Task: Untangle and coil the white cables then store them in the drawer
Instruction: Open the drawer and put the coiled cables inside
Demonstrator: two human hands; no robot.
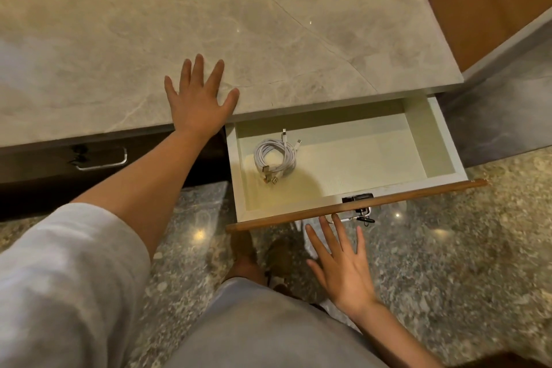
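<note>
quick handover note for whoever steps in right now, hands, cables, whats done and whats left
Left hand: open, flat on the pale marble countertop.
Right hand: open, holding nothing, fingertips near the wooden front of the open white drawer.
Coiled white cables: bundled, lying in the drawer's left part.
Done: cables coiled and stored.
Left: probably just pushing the drawer shut.

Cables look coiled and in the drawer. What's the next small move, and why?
Probably push the drawer shut with the right hand. The coiled white cables already lie inside on the drawer floor, neither hand holds anything, and the right hand hovers open just in front of the wooden drawer front. The left hand rests flat on the countertop, clear of the opening.
</note>
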